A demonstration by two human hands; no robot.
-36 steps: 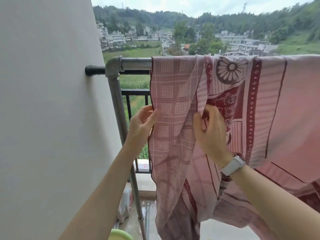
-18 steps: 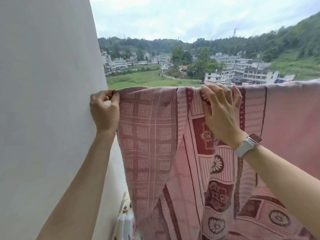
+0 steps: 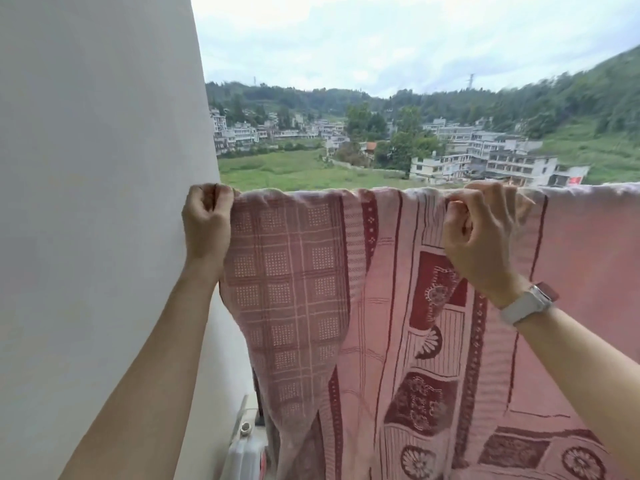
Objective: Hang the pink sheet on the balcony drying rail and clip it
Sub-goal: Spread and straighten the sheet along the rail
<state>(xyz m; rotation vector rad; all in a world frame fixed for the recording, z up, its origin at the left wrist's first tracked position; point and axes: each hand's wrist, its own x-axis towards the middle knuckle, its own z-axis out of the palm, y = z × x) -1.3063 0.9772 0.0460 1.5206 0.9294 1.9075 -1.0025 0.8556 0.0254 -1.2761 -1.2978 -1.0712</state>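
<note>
With my left hand (image 3: 207, 221) and right hand (image 3: 479, 233) both pinching the sheet (image 3: 346, 289) top edge, unclipped, release risks it sliding off.

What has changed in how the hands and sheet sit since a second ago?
Both hands rose from mid-sheet to its top edge: left hand now pinches the corner by the wall, right hand the fold. The pink sheet was spread leftward. It stays draped; no clips visible.
</note>
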